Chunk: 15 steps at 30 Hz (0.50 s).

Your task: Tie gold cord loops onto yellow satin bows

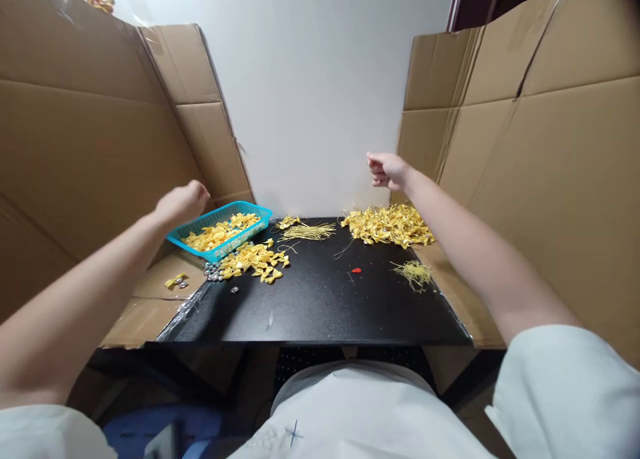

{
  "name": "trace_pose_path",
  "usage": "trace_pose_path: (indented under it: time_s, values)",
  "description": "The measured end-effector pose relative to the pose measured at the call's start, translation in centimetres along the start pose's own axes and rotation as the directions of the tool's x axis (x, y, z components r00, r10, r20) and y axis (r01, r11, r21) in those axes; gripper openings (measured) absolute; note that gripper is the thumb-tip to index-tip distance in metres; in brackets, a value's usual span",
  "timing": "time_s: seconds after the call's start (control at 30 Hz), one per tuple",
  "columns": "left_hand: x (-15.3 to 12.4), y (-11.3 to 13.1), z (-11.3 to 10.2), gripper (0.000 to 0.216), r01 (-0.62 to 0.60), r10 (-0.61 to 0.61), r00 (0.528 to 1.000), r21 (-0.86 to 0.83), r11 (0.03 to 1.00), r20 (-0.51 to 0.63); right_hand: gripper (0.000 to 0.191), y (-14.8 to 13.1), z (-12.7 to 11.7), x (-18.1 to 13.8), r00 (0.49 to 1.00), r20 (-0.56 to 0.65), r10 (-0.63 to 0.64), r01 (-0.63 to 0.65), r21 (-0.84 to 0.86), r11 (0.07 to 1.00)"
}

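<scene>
Both of my hands are raised above the table, apart from each other. My left hand [183,201] is closed in a fist over the left end of a turquoise basket [245,241] that holds yellow ribbon bows. My right hand [389,171] is also a fist, in the air above a large heap of yellow bows [385,225]. Nothing shows sticking out of either hand. In front of the basket lies a loose pile of yellow bows [257,260], with small shiny grey pieces [214,271] at its left side.
A bundle of thin yellow ties [307,231] lies at the back of the black table [315,305]. Short yellow clippings [415,274] and a small red piece [356,270] are on the right. Cardboard walls [565,159] stand at both sides, with a white wall behind.
</scene>
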<state>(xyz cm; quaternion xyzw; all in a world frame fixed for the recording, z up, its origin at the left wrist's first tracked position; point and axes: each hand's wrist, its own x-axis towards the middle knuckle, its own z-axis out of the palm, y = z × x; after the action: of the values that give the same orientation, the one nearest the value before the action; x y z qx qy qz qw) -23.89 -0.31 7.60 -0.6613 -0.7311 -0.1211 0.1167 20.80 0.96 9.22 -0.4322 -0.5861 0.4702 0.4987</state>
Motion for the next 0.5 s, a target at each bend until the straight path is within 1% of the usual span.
trace_pose_path:
  time_s: [0.07,0.13,0.2,0.23,0.3,0.37,0.5]
  values:
    - [-1.1,-0.4,3.1,0.035,-0.049,0.047,0.995,0.016,0.999,0.086,0.034,-2.3,-1.1,0.5,0.998,-0.037,-0.042,0.040,-0.040,0.998]
    - [-2.2,-0.5,5.8,0.032,-0.089,0.085,0.987,0.022,0.996,0.138,0.035,-4.8,-1.8,0.5,0.996,-0.036,-0.080,0.076,-0.095,0.993]
    - [-3.0,-0.8,7.6,0.028,-0.101,0.096,0.983,0.028,0.994,0.158,0.036,-7.3,-2.3,0.0,0.996,-0.012,-0.093,0.090,-0.157,0.983]
    - [-3.3,-1.1,8.2,0.026,-0.095,0.089,0.984,0.033,0.995,0.157,0.036,-8.4,-2.5,-0.4,0.996,-0.003,-0.093,0.091,-0.190,0.978]
    - [-4.0,-2.1,8.7,0.024,-0.069,0.062,0.987,0.042,0.997,0.145,0.035,-10.0,-3.1,-1.2,0.996,-0.004,-0.092,0.088,-0.251,0.964]
    - [-4.7,-3.4,8.4,0.022,-0.024,0.017,0.991,0.056,0.998,0.132,0.034,-11.0,-3.9,-1.9,0.995,-0.015,-0.099,0.090,-0.293,0.952]
    - [-6.1,-7.0,7.2,0.020,0.070,-0.079,0.991,0.089,0.994,0.107,0.033,-10.9,-6.7,-2.4,0.995,-0.076,-0.066,0.037,-0.332,0.942]
